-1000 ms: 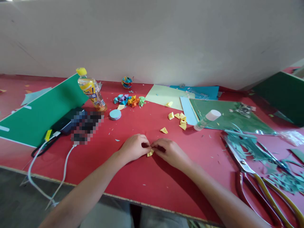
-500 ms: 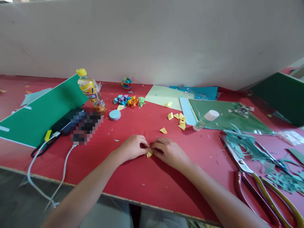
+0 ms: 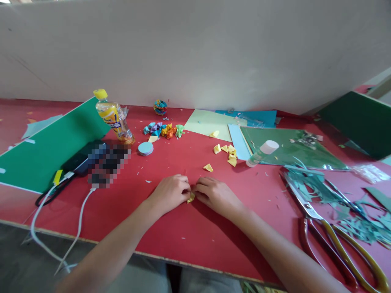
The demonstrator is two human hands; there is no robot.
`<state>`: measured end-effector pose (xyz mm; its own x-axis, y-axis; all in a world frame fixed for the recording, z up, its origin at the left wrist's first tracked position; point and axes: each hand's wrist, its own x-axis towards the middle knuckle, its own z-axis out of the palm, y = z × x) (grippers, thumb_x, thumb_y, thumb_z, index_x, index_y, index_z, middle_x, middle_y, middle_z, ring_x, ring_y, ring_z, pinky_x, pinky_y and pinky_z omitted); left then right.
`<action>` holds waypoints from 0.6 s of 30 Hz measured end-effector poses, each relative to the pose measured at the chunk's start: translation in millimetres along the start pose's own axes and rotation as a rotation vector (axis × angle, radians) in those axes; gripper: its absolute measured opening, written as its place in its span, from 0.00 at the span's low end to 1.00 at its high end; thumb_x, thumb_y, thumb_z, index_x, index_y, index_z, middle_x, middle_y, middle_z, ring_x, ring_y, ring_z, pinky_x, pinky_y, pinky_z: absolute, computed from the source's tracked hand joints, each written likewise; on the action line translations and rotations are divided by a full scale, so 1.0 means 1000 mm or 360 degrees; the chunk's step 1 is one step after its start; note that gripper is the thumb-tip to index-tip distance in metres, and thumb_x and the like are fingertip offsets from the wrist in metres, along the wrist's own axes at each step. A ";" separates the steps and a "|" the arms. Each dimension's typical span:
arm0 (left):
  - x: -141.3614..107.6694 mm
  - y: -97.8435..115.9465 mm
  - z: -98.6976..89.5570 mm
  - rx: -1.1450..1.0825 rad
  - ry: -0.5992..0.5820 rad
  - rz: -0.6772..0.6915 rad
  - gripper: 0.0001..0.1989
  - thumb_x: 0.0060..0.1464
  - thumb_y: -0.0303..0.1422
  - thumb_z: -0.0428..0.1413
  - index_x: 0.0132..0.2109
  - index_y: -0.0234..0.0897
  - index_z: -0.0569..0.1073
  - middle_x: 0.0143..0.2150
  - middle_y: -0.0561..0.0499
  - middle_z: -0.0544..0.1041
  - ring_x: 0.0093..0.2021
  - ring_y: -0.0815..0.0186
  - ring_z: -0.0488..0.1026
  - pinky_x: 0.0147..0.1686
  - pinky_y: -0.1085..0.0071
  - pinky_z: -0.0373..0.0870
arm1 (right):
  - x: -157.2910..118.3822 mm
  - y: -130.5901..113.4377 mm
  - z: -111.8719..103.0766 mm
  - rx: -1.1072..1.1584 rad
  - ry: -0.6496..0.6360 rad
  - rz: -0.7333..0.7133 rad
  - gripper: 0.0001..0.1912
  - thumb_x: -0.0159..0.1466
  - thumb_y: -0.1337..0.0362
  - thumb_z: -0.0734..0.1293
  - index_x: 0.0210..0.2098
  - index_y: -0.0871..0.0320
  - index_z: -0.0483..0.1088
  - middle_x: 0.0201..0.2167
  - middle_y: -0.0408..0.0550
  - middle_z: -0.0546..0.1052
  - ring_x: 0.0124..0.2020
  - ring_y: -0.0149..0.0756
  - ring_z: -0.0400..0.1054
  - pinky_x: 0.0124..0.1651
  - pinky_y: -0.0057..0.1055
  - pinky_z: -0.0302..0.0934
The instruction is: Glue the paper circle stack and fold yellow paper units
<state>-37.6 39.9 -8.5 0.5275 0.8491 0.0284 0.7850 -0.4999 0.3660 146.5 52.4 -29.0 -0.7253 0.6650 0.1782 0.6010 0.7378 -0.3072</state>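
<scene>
A small yellow folded paper piece [image 3: 191, 198] is pinched between the fingertips of the left hand [image 3: 170, 194] and the right hand [image 3: 215, 196], low on the red table [image 3: 189, 232]; it is mostly hidden, so its shape cannot be told. At 12 o'clock a loose yellow piece [image 3: 208, 167] lies. At 3 o'clock large scissors [image 3: 330, 232] rest; at 10 o'clock a bottle [image 3: 113, 117] is seen tilted.

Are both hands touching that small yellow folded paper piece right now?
Touching. The head view shows the left hand and right hand meeting fingertip to fingertip, pinching the yellow folded paper piece between them on the red table.
</scene>
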 end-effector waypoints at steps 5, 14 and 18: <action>-0.001 -0.001 0.002 0.0164 -0.0014 0.0094 0.10 0.53 0.30 0.52 0.26 0.36 0.73 0.27 0.52 0.69 0.29 0.69 0.66 0.25 0.73 0.54 | 0.000 -0.003 -0.004 -0.0077 -0.0053 0.0014 0.07 0.61 0.67 0.61 0.37 0.57 0.71 0.32 0.47 0.72 0.34 0.34 0.65 0.36 0.28 0.58; 0.000 -0.002 -0.001 0.0028 -0.0088 0.0086 0.11 0.54 0.32 0.52 0.26 0.35 0.74 0.28 0.51 0.70 0.28 0.69 0.68 0.24 0.73 0.54 | 0.000 -0.011 -0.012 -0.0215 -0.0147 0.0014 0.09 0.62 0.67 0.61 0.39 0.55 0.72 0.32 0.47 0.73 0.33 0.34 0.65 0.37 0.30 0.55; 0.000 -0.006 -0.003 -0.0211 -0.0169 -0.0052 0.08 0.52 0.32 0.53 0.31 0.37 0.76 0.30 0.51 0.73 0.30 0.69 0.70 0.27 0.74 0.57 | 0.000 -0.014 -0.015 -0.0241 -0.0188 0.0062 0.09 0.61 0.68 0.62 0.38 0.54 0.73 0.32 0.47 0.73 0.32 0.33 0.65 0.37 0.30 0.54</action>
<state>-43.7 43.4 -8.0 0.5391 0.8383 -0.0815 0.7564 -0.4393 0.4847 143.3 44.0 -11.2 -0.7295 0.6817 0.0554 0.6665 0.7268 -0.1661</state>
